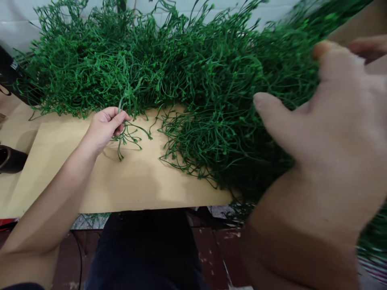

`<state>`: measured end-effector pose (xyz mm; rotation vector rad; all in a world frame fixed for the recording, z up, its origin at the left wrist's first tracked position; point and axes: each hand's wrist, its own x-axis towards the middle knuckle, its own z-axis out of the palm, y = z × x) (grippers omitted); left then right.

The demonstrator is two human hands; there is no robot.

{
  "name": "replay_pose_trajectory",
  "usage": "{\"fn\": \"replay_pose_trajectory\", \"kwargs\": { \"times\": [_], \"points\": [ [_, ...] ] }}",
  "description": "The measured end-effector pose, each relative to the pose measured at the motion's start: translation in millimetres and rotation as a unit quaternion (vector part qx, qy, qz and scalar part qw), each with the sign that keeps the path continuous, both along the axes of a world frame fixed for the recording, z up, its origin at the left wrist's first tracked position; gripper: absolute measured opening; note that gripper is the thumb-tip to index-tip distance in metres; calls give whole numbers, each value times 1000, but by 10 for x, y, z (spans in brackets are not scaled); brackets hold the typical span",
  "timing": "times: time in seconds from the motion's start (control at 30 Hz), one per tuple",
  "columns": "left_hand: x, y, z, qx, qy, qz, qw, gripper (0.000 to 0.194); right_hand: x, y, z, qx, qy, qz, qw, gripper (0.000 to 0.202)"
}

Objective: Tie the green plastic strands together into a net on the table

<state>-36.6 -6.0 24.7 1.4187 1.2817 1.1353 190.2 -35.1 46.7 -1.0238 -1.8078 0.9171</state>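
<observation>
My left hand (110, 123) pinches a green artificial grass sprig (128, 94) between thumb and fingers. Its thin strands stick out above and below the grip, over a sheet of cardboard (127, 173). Close to the camera on the right, my right hand (335, 104) is raised, its thumb stretched away from the fingers. Something orange covers one of its fingertips. No object shows in this hand, though its far fingers are partly cut off by the frame. Behind both hands spreads a large heap of green artificial sprigs (196, 72).
A white tiled wall (281, 14) stands behind the heap. At the left are a black box-like object (18, 76) and a dark cylinder (12, 159). Brown cardboard (359, 26) rises at the upper right. My dark-clothed legs (145, 249) are below the table edge, above a reddish floor (216, 253).
</observation>
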Motion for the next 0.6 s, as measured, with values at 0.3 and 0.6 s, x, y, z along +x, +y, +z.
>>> {"fn": "replay_pose_trajectory", "kwargs": {
  "times": [0.3,0.6],
  "points": [
    [113,-123,-11,12,22,-46,999,19,-457,21,-157,33,-77,-9,996,33],
    [96,-92,-49,-13,-4,-53,998,18,-666,53,-345,-36,-103,28,994,19]
  ]
}}
